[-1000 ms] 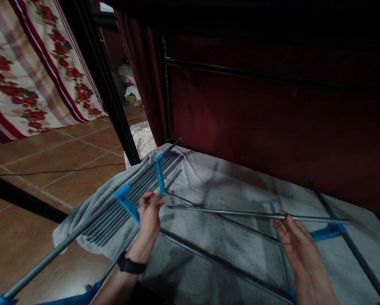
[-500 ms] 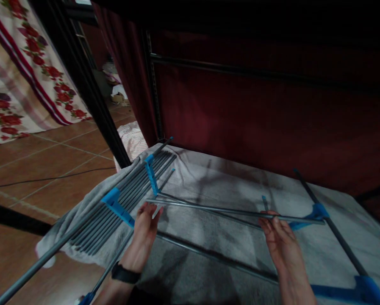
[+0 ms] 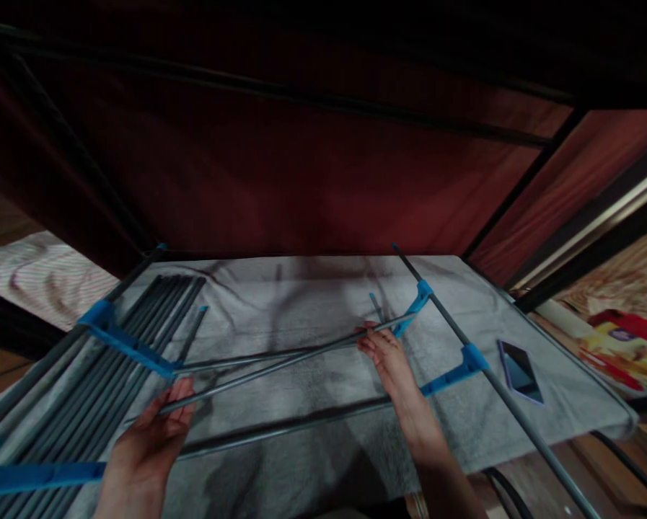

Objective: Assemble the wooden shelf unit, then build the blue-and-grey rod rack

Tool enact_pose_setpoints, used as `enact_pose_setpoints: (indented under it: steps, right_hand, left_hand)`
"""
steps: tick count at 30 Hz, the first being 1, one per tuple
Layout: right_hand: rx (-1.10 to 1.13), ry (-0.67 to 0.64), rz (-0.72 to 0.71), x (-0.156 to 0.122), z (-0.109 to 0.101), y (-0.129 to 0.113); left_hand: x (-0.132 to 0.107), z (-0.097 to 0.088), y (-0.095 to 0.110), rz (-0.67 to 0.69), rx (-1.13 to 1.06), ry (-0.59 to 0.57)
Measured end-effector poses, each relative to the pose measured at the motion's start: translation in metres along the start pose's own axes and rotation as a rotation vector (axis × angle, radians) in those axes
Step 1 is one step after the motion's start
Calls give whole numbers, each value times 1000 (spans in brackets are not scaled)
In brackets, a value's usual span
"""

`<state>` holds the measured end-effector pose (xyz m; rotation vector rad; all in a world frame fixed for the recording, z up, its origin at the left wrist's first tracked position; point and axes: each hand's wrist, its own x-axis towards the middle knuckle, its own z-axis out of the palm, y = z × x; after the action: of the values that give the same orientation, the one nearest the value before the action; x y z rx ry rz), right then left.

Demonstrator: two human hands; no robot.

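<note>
A thin grey metal tube slants above the grey cloth, its right end higher in the picture. My left hand has its fingers curled around the tube near the left end. With thumb and fingertips, my right hand pinches it near the right end, beside a blue plastic bracket on the right-hand pole. Another crossbar runs behind the held tube, and a thicker one lies nearer me. At left, blue brackets are fitted on the left-hand pole.
Several loose grey tubes lie side by side at the left. A phone rests on the grey cloth right of the frame. Dark red fabric hangs behind. A red and yellow package is at far right.
The view has turned right, bringing the phone and package into sight. The held tube has tilted, its left end now lower, and my left hand has closed around it.
</note>
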<state>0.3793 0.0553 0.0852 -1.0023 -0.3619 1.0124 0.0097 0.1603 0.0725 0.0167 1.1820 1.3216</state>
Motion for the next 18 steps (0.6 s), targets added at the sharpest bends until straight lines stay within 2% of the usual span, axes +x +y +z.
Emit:
enact_pose_setpoints:
  steps: [4, 7, 9, 15, 18]
  right_hand:
    - [27, 4, 1, 4, 0, 4]
    - [53, 8, 7, 7, -1, 9]
    - [66, 10, 10, 10, -2, 14]
    - [105, 36, 12, 15, -9, 28]
    - [113, 51, 29, 17, -14, 36]
  left_hand:
    - [-11, 2, -1, 67, 37, -36]
    - [-14, 4, -3, 82, 51, -4]
    - [-12, 3, -3, 83, 59, 5]
    - [6, -12, -5, 134, 107, -92]
    - [7, -16, -5, 147, 118, -118]
